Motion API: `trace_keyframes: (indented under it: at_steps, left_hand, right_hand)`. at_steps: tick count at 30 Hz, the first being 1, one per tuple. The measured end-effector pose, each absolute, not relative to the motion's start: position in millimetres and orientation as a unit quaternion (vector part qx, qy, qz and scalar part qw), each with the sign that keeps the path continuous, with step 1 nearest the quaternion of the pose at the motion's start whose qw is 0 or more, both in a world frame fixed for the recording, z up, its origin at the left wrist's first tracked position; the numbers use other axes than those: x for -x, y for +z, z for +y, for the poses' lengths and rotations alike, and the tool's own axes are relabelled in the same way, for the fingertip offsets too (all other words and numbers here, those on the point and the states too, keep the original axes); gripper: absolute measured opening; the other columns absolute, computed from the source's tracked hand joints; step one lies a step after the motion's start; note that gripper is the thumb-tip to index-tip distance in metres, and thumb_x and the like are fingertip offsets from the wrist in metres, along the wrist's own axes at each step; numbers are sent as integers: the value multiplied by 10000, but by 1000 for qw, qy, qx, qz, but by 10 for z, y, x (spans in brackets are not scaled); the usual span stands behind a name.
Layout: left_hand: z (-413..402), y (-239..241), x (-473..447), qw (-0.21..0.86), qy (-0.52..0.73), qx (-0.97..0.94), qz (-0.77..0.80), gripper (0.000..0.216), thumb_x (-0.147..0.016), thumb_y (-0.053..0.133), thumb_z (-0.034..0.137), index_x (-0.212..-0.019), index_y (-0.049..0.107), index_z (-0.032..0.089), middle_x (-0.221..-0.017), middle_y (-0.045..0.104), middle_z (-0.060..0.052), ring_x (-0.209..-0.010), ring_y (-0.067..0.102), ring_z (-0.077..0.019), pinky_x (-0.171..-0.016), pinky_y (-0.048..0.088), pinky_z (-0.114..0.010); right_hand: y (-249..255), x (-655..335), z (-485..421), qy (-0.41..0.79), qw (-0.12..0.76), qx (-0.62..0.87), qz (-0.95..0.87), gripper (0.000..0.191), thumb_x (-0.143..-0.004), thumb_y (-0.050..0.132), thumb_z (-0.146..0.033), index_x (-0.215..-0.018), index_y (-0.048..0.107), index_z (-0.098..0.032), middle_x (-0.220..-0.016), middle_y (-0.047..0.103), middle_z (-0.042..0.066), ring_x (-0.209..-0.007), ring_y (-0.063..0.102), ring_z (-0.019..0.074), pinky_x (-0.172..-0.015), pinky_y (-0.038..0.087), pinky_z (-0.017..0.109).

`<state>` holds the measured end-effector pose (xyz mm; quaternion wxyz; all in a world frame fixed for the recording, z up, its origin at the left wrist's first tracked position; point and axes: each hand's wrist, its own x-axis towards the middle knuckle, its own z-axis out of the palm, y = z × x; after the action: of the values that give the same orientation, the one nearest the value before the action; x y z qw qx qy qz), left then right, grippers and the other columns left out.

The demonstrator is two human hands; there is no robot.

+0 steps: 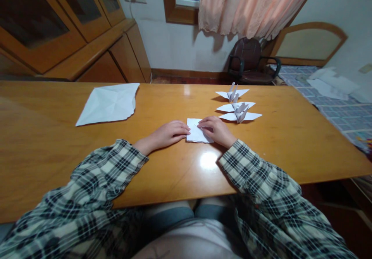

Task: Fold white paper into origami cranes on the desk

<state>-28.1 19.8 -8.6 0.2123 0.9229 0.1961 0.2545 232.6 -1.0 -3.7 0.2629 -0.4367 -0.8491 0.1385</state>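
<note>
A small folded square of white paper (195, 132) lies flat on the wooden table in front of me, with layered edges along its near side. My left hand (173, 132) rests at its left edge, fingers stretched out and fingertips touching the paper. Over the right part of the square, my right hand (216, 130) is closed on the paper with bent fingers, hiding its right edge. Just beyond that hand stand three white paper cranes, a near one (240, 115), a middle one (232, 106) and a far one (231, 94), wings spread.
A larger creased sheet of white paper (109, 104) with one ragged edge lies at the table's far left. Behind the table (162, 174) are a wooden cabinet (116, 54), a dark armchair (248, 59) and a pink curtain (247, 3). A bed (328, 108) stands at the right.
</note>
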Motion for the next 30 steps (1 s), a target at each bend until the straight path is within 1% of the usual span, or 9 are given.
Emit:
trace_keyframes:
  at_steps: [6, 10, 15, 24, 30]
  left_hand:
    - [199, -58, 271, 243, 269, -911, 197, 198, -940, 562, 247, -1044, 728, 223, -1074, 738, -81, -1047, 662, -200, -949, 519, -401]
    - [198, -65, 266, 241, 276, -909, 197, 182, -932, 574, 243, -1017, 734, 224, -1028, 747, -71, -1011, 666, -196, -928, 526, -393]
    - [194, -78, 269, 235, 265, -917, 183, 217, -930, 553, 204, -1054, 731, 222, -1086, 726, -92, -1046, 654, -202, -939, 516, -396]
    - [190, -41, 265, 260, 282, -903, 195, 189, -939, 572, 269, -1021, 735, 220, -1049, 739, -91, -1004, 672, -199, -918, 523, -400]
    - [188, -53, 251, 226, 271, -912, 209, 207, -959, 546, 291, -1028, 726, 215, -1040, 737, -83, -1004, 662, -198, -918, 515, -384]
  right_hand:
    - [-43, -2330, -3, 140, 263, 436, -849, 206, -884, 609, -148, -996, 772, -208, -1070, 732, 92, -990, 651, 225, -925, 482, 415]
    - [-46, -2331, -2, 140, 260, 439, -849, 210, -888, 605, -154, -1001, 771, -215, -1068, 731, 87, -991, 650, 223, -921, 483, 411]
    - [-58, -2335, -2, 137, 265, 436, -849, 211, -880, 609, -139, -1001, 770, -202, -1066, 731, 89, -988, 649, 225, -921, 482, 409]
    - [-74, -2334, 4, 140, 268, 436, -848, 216, -869, 613, -131, -992, 772, -210, -1060, 727, 87, -985, 644, 222, -914, 481, 405]
    - [-58, -2323, -3, 137, 269, 437, -847, 211, -869, 617, -133, -991, 774, -203, -1063, 728, 91, -986, 648, 231, -919, 482, 413]
